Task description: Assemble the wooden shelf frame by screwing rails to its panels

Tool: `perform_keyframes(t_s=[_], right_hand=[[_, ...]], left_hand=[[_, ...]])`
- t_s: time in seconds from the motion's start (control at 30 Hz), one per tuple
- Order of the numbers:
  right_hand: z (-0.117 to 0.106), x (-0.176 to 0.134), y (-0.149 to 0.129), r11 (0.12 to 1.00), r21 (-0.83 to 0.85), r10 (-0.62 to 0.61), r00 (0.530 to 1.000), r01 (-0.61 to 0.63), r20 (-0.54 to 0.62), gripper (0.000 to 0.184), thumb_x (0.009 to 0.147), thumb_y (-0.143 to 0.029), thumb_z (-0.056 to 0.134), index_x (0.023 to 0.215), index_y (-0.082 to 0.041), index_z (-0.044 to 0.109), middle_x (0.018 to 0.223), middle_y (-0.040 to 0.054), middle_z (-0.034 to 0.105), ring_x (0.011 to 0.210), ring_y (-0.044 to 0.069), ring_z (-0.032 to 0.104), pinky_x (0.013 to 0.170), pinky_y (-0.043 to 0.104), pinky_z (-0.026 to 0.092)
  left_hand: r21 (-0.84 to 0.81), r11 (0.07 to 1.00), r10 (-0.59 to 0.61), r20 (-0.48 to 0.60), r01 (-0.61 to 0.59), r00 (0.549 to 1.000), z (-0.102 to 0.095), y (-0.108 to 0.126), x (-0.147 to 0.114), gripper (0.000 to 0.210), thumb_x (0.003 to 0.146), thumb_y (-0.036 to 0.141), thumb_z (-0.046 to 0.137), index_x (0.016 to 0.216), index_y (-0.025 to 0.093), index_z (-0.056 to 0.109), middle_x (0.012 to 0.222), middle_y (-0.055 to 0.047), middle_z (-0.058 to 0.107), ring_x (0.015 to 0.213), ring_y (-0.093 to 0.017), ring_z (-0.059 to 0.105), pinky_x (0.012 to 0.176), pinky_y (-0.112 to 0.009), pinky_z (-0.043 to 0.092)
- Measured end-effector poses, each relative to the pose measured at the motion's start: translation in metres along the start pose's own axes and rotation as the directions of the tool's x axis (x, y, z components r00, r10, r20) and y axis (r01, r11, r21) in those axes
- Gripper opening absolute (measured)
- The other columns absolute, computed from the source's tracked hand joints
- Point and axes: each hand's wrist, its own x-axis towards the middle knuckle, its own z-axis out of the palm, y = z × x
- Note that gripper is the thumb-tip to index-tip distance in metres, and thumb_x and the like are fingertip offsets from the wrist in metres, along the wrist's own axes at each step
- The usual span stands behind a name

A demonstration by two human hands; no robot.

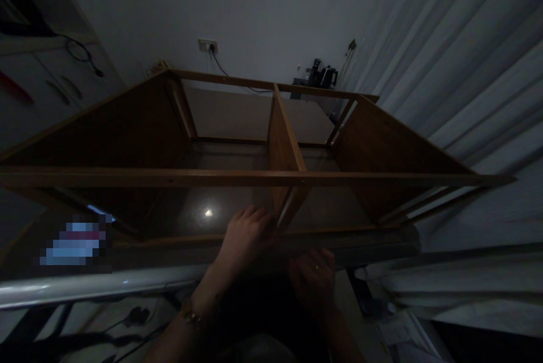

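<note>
A wooden frame [237, 178] with side panels and a middle divider [285, 128] stands on a table in front of me. My left hand [249, 230] is at the frame's lower front rail [182, 240], just left of the divider's foot. Its fingers are curled, and their tips are lost in shadow. Lower and to the right, my right hand [314, 272] is closed near the table's front edge, with a ring on one finger. Whatever either hand may grip is too dark to make out.
A blurred, lit patch [76, 244] lies on the table at the left. Behind the frame are a wall socket [207, 45] with a plugged-in cable and a black kettle [328, 76]. A pale curtain [479, 69] hangs at the right. Cables [136, 318] lie below the table edge.
</note>
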Motion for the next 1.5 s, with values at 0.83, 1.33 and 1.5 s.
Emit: perform_keyframes(t_s=[0.83,1.33,1.5], right_hand=[[-0.001,-0.001,-0.002,0.999,0.012,-0.043,0.999,0.042,0.034,0.035,0.096,-0.020,0.045,0.061,-0.021,0.048,0.053,-0.0034,0.055,0.063,0.014,0.050,0.081,0.033,0.030],[-0.006,0.002,-0.011,0.982,0.150,-0.099,0.989,0.115,-0.109,0.025,0.096,-0.015,0.049,0.072,-0.021,0.051,0.055,-0.0054,0.056,0.058,0.012,0.050,0.076,0.031,0.035],[0.000,-0.005,-0.003,0.974,0.154,-0.153,0.983,0.167,-0.104,0.022,0.098,-0.015,0.043,0.082,-0.022,0.058,0.066,-0.0026,0.066,0.063,0.014,0.058,0.079,0.034,0.036]], left_hand=[[-0.002,1.000,0.024,0.038,-0.024,0.999,-0.007,-0.001,-0.005,0.030,0.084,0.048,0.066,0.095,0.020,0.062,0.102,-0.005,0.067,0.100,-0.026,0.058,0.082,-0.039,0.042],[-0.135,0.990,0.005,-0.239,-0.038,0.971,-0.005,0.004,-0.038,0.018,0.096,0.038,0.051,0.098,0.022,0.057,0.103,-0.003,0.065,0.098,-0.022,0.053,0.086,-0.037,0.037],[-0.151,0.953,0.198,-0.343,-0.262,0.918,-0.002,0.013,-0.044,0.025,0.096,0.044,0.047,0.094,0.022,0.060,0.092,0.001,0.066,0.090,-0.018,0.053,0.079,-0.035,0.033]])
